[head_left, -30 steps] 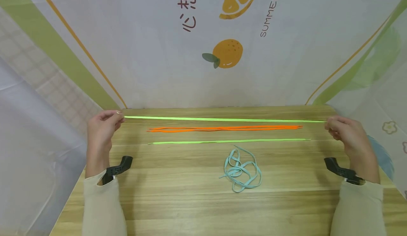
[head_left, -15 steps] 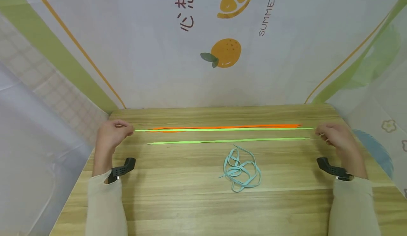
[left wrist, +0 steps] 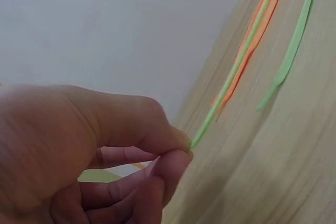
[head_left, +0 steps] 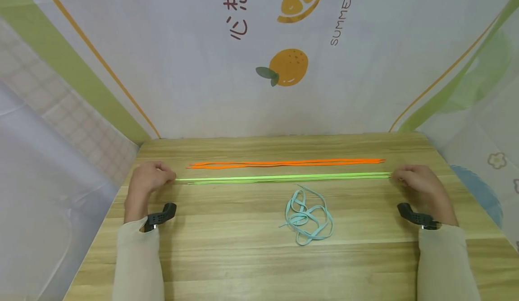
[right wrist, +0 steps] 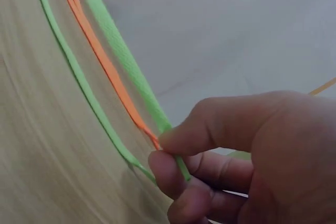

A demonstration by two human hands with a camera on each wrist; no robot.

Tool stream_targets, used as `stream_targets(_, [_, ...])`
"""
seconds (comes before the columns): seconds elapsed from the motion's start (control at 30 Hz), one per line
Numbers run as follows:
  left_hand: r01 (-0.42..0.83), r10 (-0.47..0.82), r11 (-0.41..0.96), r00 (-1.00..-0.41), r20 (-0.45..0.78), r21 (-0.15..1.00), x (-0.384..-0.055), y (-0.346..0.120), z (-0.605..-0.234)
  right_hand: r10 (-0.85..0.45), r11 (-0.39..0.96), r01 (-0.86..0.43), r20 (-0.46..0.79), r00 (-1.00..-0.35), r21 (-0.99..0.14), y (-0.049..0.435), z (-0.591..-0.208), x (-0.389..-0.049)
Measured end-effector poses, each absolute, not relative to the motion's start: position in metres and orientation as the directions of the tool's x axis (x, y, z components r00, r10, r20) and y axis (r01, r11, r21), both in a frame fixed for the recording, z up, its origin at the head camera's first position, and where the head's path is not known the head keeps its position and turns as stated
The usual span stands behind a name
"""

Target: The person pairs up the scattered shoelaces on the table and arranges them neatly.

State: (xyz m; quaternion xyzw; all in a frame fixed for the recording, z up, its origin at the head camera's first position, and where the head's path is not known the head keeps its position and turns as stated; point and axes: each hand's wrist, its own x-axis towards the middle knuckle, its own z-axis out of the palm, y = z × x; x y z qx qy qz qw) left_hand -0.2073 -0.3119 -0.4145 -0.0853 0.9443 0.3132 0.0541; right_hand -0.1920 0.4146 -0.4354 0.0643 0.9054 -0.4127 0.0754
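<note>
Left side: the left hand point(head_left: 152, 177) pinches one end of a green lace point(left wrist: 220, 95) between thumb and forefinger, the remaining fingers curled beneath. That end is raised off the counter point(head_left: 243, 265). A mount point(head_left: 163, 215) sits on this wrist.

Centre: the held lace runs taut from side to side. Behind it, toward the backdrop point(head_left: 194, 89), the orange laces point(head_left: 284, 164) lie extended and untouched. Just in front of it lies a second green lace point(left wrist: 296, 45), loose on the counter, nearly parallel. Whether the two green laces touch cannot be determined. Nearer the person, right of centre, a pale blue lace point(head_left: 299, 220) lies in a tangled heap.

Right side: the right hand point(head_left: 417, 179) pinches the opposite end between thumb and forefinger; a short tip protrudes past the grip.

Change noted: a second ago the held lace was beyond the orange laces in the head view. Both hands have since drawn it toward the person, across the orange, to beside its green match, and now stand closer together. The blue heap is unaltered. Assessment: the green pair appears nearly aligned; release at both ends is outstanding.
</note>
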Motion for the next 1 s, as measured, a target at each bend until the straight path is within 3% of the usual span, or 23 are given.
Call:
stream_targets(0.23, [-0.175,-0.089,0.812,-0.980,-0.179,0.557,-0.208,-0.310,-0.415,0.052,0.523,0.245,-0.256,-0.965,-0.817,0.412,-0.442,-0.190])
stream_targets(1.0, [-0.206,-0.074,0.807,-0.965,-0.251,0.553,-0.210,-0.299,-0.419,0.088,0.737,0.232,-0.250,-0.964,-0.635,0.408,-0.438,-0.194])
